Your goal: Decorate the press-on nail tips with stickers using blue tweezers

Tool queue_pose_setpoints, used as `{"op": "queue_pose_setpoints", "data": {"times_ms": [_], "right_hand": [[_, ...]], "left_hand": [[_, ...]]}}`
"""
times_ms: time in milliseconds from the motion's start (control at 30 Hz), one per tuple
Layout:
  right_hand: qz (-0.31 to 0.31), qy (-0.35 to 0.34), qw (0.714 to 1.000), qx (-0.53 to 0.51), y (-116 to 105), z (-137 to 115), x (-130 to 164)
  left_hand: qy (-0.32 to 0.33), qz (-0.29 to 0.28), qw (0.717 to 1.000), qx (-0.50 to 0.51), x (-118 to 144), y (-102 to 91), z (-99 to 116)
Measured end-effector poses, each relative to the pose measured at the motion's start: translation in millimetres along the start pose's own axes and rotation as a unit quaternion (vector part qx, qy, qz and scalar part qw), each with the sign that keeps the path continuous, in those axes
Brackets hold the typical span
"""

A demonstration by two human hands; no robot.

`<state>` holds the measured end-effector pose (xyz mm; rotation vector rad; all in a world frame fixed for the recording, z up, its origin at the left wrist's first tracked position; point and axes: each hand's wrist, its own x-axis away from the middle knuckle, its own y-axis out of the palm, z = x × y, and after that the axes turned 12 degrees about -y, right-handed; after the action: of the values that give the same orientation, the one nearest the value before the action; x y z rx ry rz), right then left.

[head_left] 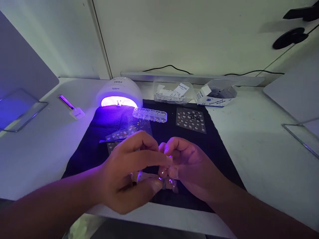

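Close to the front edge of the black mat, my two hands meet over a small cluster of glossy pinkish false nails (163, 172). My left hand (129, 169) reaches in from the left, its thumb and forefinger closed about the cluster. My right hand (193, 166) is curled, its thumb and fingertips pinching a false nail on the cluster's right side. Another shiny nail (175, 186) hangs below the fingers. A pale strip shows under my left palm; what carries the nails is mostly hidden by the fingers.
A lit nail lamp (121, 87) stands behind on the left. On the black mat (214, 156) lie a clear compartment case (149, 115) and sticker sheets (190, 120). Behind are a plastic tub of packets (173, 94) and an alcohol pad box (215, 96). A small white-handled tool (72, 108) lies left.
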<state>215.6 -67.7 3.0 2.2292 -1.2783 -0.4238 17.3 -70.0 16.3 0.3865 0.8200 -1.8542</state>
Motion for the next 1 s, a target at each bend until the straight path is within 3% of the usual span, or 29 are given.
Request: {"op": "queue_pose_setpoints", "data": {"times_ms": [567, 767, 900, 1000], "right_hand": [[-0.038, 0.038, 0.999, 0.002, -1.9, -0.4, -2.6], [-0.056, 0.037, 0.997, 0.033, -1.7, 0.1, -0.8], [-0.063, 0.011, 0.995, 0.070, -4.0, -2.9, -2.2], [-0.039, -0.058, 0.993, 0.099, -12.7, -9.0, -10.4]], "left_hand": [[-0.062, -0.025, 0.997, 0.030, -1.3, -0.6, -0.6], [-0.050, -0.024, 0.997, 0.054, -3.7, 2.5, 0.5], [-0.060, -0.024, 0.997, 0.039, -2.0, 0.0, 3.7], [-0.110, -0.038, 0.993, -0.010, -0.6, -2.6, 10.4]]}}
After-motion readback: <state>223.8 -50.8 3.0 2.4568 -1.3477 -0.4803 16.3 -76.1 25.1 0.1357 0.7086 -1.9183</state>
